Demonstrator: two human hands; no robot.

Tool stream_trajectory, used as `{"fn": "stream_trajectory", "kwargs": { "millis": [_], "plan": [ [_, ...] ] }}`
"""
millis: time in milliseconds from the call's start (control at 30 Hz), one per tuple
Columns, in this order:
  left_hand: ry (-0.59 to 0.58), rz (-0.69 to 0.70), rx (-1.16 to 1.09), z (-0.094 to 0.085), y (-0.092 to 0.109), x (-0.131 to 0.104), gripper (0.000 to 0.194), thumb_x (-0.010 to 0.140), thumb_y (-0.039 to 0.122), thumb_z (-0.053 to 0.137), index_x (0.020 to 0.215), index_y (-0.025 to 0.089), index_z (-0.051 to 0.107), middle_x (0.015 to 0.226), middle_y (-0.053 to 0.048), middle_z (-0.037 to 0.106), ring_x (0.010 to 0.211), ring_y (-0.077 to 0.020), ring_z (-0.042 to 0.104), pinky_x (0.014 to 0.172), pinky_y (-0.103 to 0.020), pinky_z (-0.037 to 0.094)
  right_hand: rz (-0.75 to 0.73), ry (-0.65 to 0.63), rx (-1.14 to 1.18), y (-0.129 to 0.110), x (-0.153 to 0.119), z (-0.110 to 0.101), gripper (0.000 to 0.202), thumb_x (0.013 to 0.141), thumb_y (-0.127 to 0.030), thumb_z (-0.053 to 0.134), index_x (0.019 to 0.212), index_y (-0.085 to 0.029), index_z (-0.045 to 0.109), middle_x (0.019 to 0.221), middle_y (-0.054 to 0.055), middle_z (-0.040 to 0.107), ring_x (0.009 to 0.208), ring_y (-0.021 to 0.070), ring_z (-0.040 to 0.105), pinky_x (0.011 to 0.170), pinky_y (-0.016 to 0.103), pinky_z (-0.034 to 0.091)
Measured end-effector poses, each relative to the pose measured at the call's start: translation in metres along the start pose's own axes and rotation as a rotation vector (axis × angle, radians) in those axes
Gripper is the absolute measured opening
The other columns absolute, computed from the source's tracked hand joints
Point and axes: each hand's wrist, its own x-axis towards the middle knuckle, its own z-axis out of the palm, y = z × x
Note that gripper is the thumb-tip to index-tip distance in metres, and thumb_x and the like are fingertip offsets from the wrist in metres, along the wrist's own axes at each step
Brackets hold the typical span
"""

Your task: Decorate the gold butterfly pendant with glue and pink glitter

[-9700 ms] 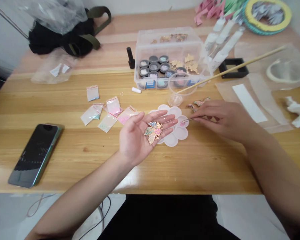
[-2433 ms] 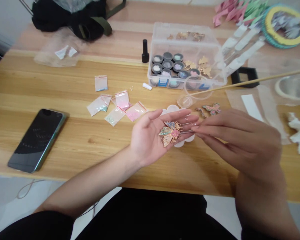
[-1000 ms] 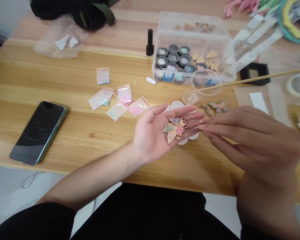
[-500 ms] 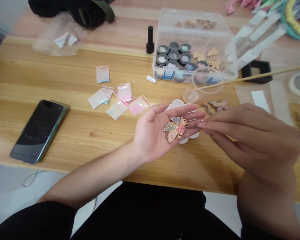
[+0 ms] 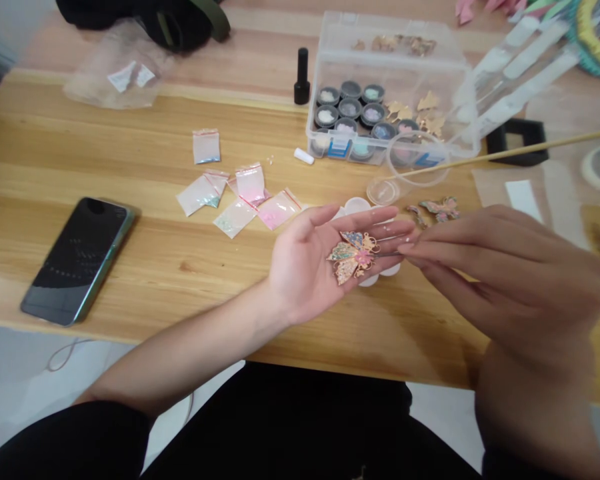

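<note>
My left hand (image 5: 305,267) is palm up with its fingers stretched out, bearing a gold butterfly ornament (image 5: 350,267) with blue, green, pale and pink glittery wings. Small white specks dot its fingers. My right hand (image 5: 510,267) pinches a thin dark pointed tool (image 5: 391,254), whose tip reaches the ornament's pink middle; most of the tool is hidden by the fingers. Under the left hand, a white scalloped palette (image 5: 356,205) shows only at its edges. Just beyond the right fingertips lies another glittery butterfly (image 5: 441,209) with a smaller piece beside it.
Behind stands a clear plastic box (image 5: 393,87) with small pots and gold pieces. A wooden stick (image 5: 505,155) crosses a clear cup (image 5: 417,157). Several small glitter bags (image 5: 235,217), a phone (image 5: 77,260), a black bottle (image 5: 302,77) and a white cap (image 5: 304,156) lie about the table.
Almost nothing differs. Both hands, the tool and the ornament hold the same pose; the whole view has shifted very slightly.
</note>
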Motion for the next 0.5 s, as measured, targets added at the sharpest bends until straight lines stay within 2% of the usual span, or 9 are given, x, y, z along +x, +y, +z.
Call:
{"fn": "stream_trajectory", "kwargs": {
  "millis": [200, 500],
  "plan": [
    [-0.047, -0.009, -0.017, -0.0038, 0.0, -0.0001, 0.066, 0.095, 0.042, 0.033, 0.144, 0.001, 0.049, 0.127, -0.018, 0.072, 0.13, -0.0278, 0.062, 0.106, -0.034, 0.046, -0.038, 0.029, 0.029, 0.0029, -0.0002, 0.0012, 0.031, 0.081, -0.002, 0.074, 0.099, -0.026, 0.072, 0.094, 0.003, 0.078, 0.078, 0.0209, 0.07, 0.071, 0.04, 0.055],
    [-0.021, -0.005, -0.008, 0.0006, 0.0004, 0.0002, 0.067, 0.097, 0.041, 0.028, 0.144, -0.001, 0.048, 0.126, -0.019, 0.072, 0.127, -0.0284, 0.064, 0.113, -0.039, 0.043, -0.073, 0.069, 0.026, 0.0056, -0.0008, 0.0018, 0.03, 0.079, -0.003, 0.077, 0.1, -0.024, 0.073, 0.092, 0.003, 0.078, 0.074, 0.0188, 0.068, 0.067, 0.037, 0.054]
  ]
}}
